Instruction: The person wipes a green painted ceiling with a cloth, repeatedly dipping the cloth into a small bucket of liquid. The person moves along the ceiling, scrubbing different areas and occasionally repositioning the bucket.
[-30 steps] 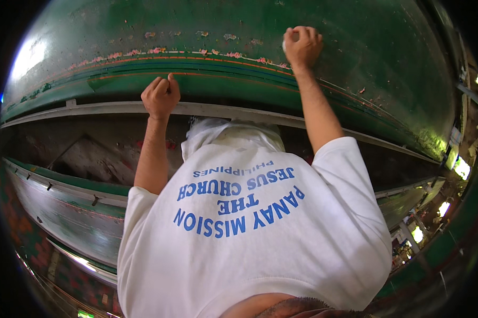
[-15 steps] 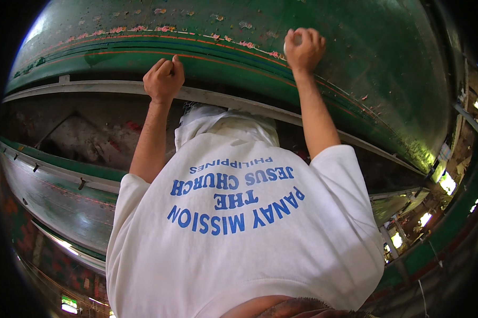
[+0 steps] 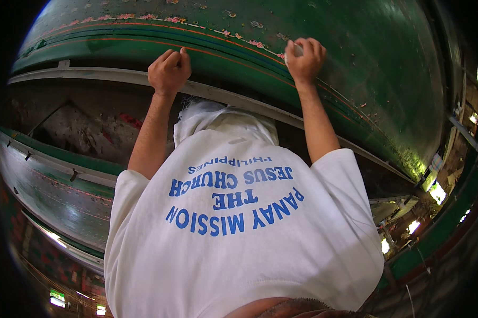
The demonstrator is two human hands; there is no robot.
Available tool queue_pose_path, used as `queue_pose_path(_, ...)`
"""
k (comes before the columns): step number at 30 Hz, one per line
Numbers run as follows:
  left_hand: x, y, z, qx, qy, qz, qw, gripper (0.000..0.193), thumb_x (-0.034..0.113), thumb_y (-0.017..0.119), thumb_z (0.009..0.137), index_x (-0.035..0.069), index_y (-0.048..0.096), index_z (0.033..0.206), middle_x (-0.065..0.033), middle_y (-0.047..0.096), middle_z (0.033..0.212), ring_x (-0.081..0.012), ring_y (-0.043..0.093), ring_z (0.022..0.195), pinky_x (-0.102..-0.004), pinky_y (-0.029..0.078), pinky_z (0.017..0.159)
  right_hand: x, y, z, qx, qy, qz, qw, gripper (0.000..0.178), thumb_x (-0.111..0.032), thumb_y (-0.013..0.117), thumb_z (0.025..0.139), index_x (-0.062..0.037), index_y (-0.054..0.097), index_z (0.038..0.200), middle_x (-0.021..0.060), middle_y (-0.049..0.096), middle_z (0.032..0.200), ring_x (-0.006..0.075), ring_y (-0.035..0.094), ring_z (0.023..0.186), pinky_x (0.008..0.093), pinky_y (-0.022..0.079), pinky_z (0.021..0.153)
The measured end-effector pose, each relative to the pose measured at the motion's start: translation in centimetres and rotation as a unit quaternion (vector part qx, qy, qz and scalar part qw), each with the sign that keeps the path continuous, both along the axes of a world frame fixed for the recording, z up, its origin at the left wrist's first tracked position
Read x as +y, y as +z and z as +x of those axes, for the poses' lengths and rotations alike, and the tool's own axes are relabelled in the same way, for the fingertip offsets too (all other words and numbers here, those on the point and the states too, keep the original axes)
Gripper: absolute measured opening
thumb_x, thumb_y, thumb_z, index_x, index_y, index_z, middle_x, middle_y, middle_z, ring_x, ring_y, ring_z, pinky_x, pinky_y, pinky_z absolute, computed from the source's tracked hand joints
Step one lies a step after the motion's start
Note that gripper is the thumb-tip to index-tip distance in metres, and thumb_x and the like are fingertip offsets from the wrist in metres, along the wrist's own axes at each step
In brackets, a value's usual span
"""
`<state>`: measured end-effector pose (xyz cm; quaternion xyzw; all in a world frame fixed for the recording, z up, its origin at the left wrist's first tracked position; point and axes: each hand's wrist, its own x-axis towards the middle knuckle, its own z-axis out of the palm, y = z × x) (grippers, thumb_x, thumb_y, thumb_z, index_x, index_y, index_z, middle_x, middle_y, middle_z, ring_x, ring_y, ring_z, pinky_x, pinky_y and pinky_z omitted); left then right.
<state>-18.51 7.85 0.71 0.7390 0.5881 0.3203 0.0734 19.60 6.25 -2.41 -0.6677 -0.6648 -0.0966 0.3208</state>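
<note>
My left hand [image 3: 168, 70] is closed in a fist, thumb side up, over the near edge of a long green table [image 3: 355, 58]. What it holds, if anything, is hidden. My right hand [image 3: 305, 62] is over the table, farther right, with its fingers curled round a pale, rounded piece [image 3: 297, 51]. Most of that piece is covered by the fingers, so its kind is unclear. Beside the right hand ends a row of small pink and white printed motifs [image 3: 257, 44]. Orange and dark blue lines run along the table below them.
A pale rail [image 3: 112, 76] follows the table's near side, against my white shirt [image 3: 239, 254]. Below it is a dark gap [image 3: 85, 122] with scraps on the ground. Another long green table [image 3: 64, 169] stands at the left. Bright openings [image 3: 437, 193] show at the far right.
The whole view has tilted slightly. My right hand has come a little nearer to me, and more of the pale piece shows in it. My left hand stays closed.
</note>
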Motion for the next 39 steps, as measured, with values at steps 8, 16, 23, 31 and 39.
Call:
queue_pose_path(8, 0.2, 0.2, 0.6, -0.019, -0.013, 0.010, 1.000, 0.046, 0.016, 0.075, 0.098, 0.009, 0.048, 0.062, -0.0077, 0.049, 0.061, -0.0318, 0.052, 0.050, -0.0416, 0.041, 0.048, 5.6, -0.8, 5.4, -0.047, -0.117, -0.007, 0.992, 0.015, -0.030, 0.082, 0.086, -0.0166, 0.076, 0.086, 0.0056, 0.073, 0.101, 0.0332, 0.067, 0.100, 0.0488, 0.052, 0.089)
queue_pose_path(16, -0.1, -0.4, 0.1, 0.008, 0.003, 0.003, 1.000, 0.041, 0.015, 0.076, 0.093, 0.010, 0.051, 0.061, -0.0067, 0.053, 0.062, -0.0311, 0.058, 0.052, -0.0415, 0.046, 0.048, 2.6, -0.7, -3.4, -0.005, 0.018, 0.007, 1.000, 0.015, -0.029, 0.084, 0.082, -0.0173, 0.075, 0.083, 0.0036, 0.071, 0.098, 0.0337, 0.066, 0.098, 0.0487, 0.052, 0.086)
queue_pose_path(23, 0.4, 0.4, 0.6, 0.003, -0.011, 0.008, 1.000, 0.041, 0.014, 0.077, 0.093, 0.010, 0.051, 0.061, -0.0058, 0.055, 0.062, -0.0305, 0.059, 0.053, -0.0411, 0.048, 0.048, 8.6, -0.9, 1.5, -0.034, -0.003, 0.039, 0.999, 0.014, -0.027, 0.083, 0.080, -0.0188, 0.073, 0.079, 0.0026, 0.071, 0.094, 0.0316, 0.067, 0.092, 0.0485, 0.053, 0.083)
queue_pose_path(31, -0.4, 0.1, 0.1, 0.032, 0.017, -0.016, 0.999, 0.041, 0.018, 0.076, 0.094, 0.010, 0.053, 0.061, -0.0058, 0.056, 0.063, -0.0315, 0.060, 0.053, -0.0422, 0.049, 0.048, 6.0, -1.1, -2.5, -0.013, 0.083, 0.024, 0.996, 0.016, -0.032, 0.084, 0.080, -0.0194, 0.073, 0.082, 0.0027, 0.069, 0.094, 0.0309, 0.065, 0.093, 0.0478, 0.053, 0.082)
queue_pose_path(39, 0.4, 0.4, 0.8, 0.014, -0.003, 0.012, 1.000, 0.040, 0.016, 0.077, 0.092, 0.010, 0.053, 0.061, -0.0059, 0.057, 0.063, -0.0315, 0.061, 0.054, -0.0417, 0.050, 0.049, 13.1, -0.9, -3.7, -0.023, 0.044, 0.036, 0.998, 0.013, -0.031, 0.082, 0.080, -0.0198, 0.075, 0.081, 0.0016, 0.071, 0.093, 0.0323, 0.068, 0.089, 0.0491, 0.053, 0.079)
